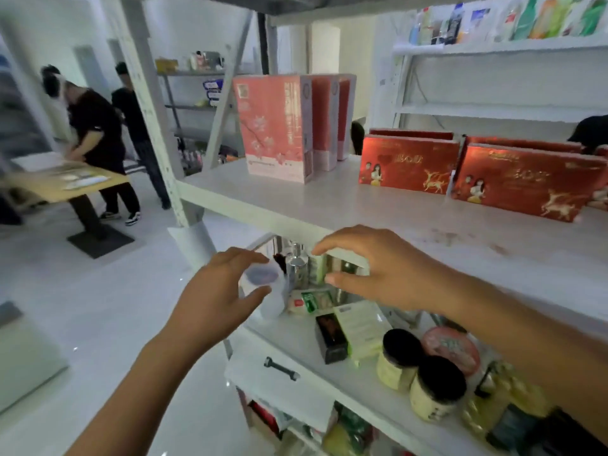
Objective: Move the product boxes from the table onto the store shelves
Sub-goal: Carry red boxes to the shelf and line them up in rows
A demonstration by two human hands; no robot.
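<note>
- While both forearms reach in from the bottom edge, the left hand (pixel 218 291) and right hand (pixel 371 269) hover at the front lip of the shelf (pixel 411 222), neither holding anything.
- Left grip: fingers spread and curved, thumb apart, empty; it hangs in front of a white jar (pixel 268 291) on the lower shelf (pixel 296 334); contact with the jar cannot be told.
- Right grip: thumb and forefinger wide apart, empty, just in front of the shelf edge.
- Lower shelf, near: two black-lidded jars (pixel 421 373), a black box (pixel 330 337), a pale green box (pixel 360 330), a pump bottle (pixel 297 264) farther back.
- Drawer handle (pixel 281 369) on the white front below that shelf.
- Upper shelf, middle distance: pink boxes (pixel 279 126) stand upright in a row at the left rear.
- Red boxes (pixel 408 162) lie flat in low stacks to the right, just beside each other, well apart from both hands.
- Far right: a wall shelf with bottles (pixel 493 21).
- Far left: two people (pixel 98 133) in dark clothes at a wooden tabletop (pixel 62 182) with flat items on it.
</note>
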